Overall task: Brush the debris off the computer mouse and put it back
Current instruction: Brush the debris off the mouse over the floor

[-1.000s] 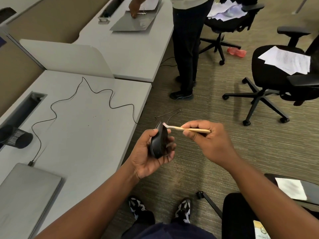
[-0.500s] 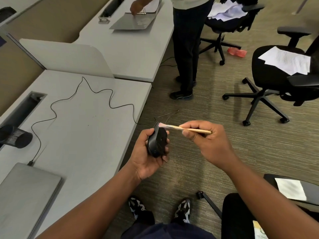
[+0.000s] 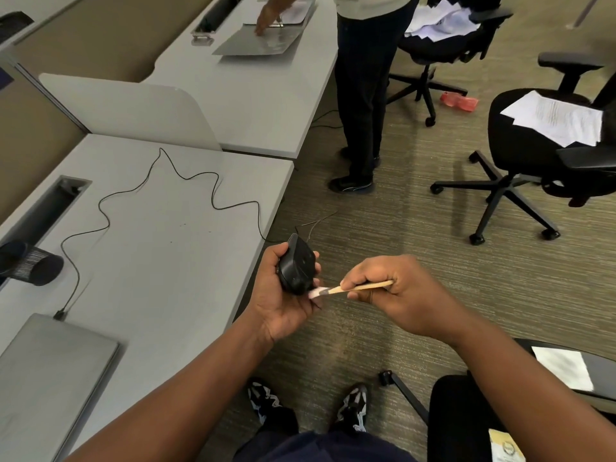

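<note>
My left hand (image 3: 283, 303) grips a black computer mouse (image 3: 296, 265) off the desk's right edge, over the carpet, its underside turned toward me. Its thin black cable (image 3: 160, 191) runs back across the grey desk (image 3: 160, 261). My right hand (image 3: 393, 295) pinches a small wooden-handled brush (image 3: 353, 289). The brush's pale bristles touch the near, lower end of the mouse, just above my left palm.
A closed grey laptop (image 3: 50, 378) lies at the desk's near left, a black mesh cup (image 3: 31, 265) beside it. A person (image 3: 363, 95) stands at the far desk. Black office chairs (image 3: 546, 151) with papers stand to the right; another chair (image 3: 466, 418) is close by my right side.
The brush has swept from the far top end of the mouse down to its near lower end. My left hand has turned the mouse so more of its underside faces me.
</note>
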